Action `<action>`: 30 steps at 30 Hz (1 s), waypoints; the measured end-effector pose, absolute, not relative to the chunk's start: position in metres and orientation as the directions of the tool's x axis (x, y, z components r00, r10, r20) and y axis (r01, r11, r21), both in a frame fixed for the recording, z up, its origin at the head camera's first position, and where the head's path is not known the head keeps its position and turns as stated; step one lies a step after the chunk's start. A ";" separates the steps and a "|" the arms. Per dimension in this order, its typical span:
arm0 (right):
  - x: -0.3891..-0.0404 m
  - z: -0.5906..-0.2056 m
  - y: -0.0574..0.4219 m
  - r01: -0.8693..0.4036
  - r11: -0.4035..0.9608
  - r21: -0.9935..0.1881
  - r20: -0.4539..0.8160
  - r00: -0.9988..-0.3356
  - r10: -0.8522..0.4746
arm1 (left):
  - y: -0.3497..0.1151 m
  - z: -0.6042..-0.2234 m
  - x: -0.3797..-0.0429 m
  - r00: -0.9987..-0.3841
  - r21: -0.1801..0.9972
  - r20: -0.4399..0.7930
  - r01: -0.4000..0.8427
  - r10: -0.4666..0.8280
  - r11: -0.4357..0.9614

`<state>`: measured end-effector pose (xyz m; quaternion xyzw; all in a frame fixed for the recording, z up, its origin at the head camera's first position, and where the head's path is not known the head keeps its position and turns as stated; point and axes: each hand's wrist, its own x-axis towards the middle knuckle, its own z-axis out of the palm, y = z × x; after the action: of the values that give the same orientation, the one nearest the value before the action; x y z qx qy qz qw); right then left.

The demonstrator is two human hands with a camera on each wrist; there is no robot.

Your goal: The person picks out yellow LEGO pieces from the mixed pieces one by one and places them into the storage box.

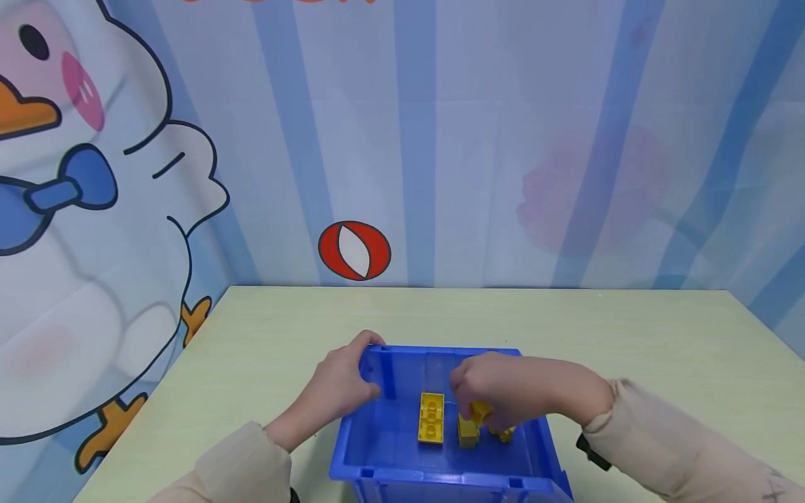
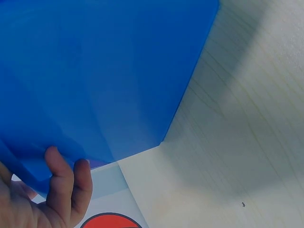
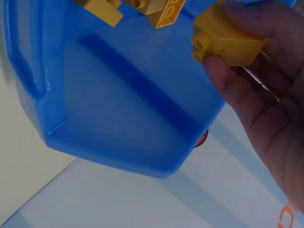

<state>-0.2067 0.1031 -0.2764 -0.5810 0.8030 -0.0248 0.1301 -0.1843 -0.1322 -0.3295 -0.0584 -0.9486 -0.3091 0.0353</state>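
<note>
A blue plastic bin (image 1: 390, 457) sits at the table's near side. My left hand (image 1: 339, 381) grips its far left corner, thumb inside the rim; in the left wrist view, fingers (image 2: 61, 185) curl against the blue outer wall. Over the bin's right half, my right hand (image 1: 497, 388) pinches a yellow toy brick (image 3: 230, 40) between thumb and fingers, its round studs showing in the right wrist view. Below lie more yellow bricks: a long one (image 1: 431, 419) with its hollow side up, a smaller one (image 1: 468, 436), and another (image 1: 506, 434) partly hidden by the hand.
The pale wooden table (image 1: 283, 321) extends around the bin. Behind it hangs a blue striped backdrop (image 1: 465, 140) with a cartoon duck (image 1: 82, 279) on the left and a printed red and white ball (image 1: 355, 251).
</note>
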 end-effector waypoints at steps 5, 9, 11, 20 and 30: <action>-0.207 -0.276 0.099 -0.924 0.330 -0.192 -0.200 -0.292 -0.935 | -0.132 -0.330 -0.184 -0.990 0.581 0.107 0.137 0.092 0.802; -0.207 -0.276 0.095 -0.924 0.336 -0.182 -0.217 -0.295 -0.930 | -0.132 -0.329 -0.183 -0.989 0.583 0.112 0.142 0.095 0.800; -0.207 -0.275 0.092 -0.925 0.336 -0.177 -0.224 -0.295 -0.929 | -0.132 -0.328 -0.183 -0.989 0.583 0.113 0.145 0.097 0.799; -0.211 -0.277 0.082 -0.934 0.315 -0.170 -0.228 -0.274 -0.934 | -0.132 -0.329 -0.184 -0.989 0.585 0.110 0.143 0.097 0.798; -0.214 -0.280 0.068 -0.948 0.276 -0.157 -0.226 -0.238 -0.945 | -0.133 -0.329 -0.184 -0.990 0.595 0.102 0.142 0.102 0.791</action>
<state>-0.2136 0.0678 -0.2803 -0.6016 0.7866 0.0062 0.1388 -0.1841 -0.1329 -0.3289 -0.0645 -0.9459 -0.3165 0.0322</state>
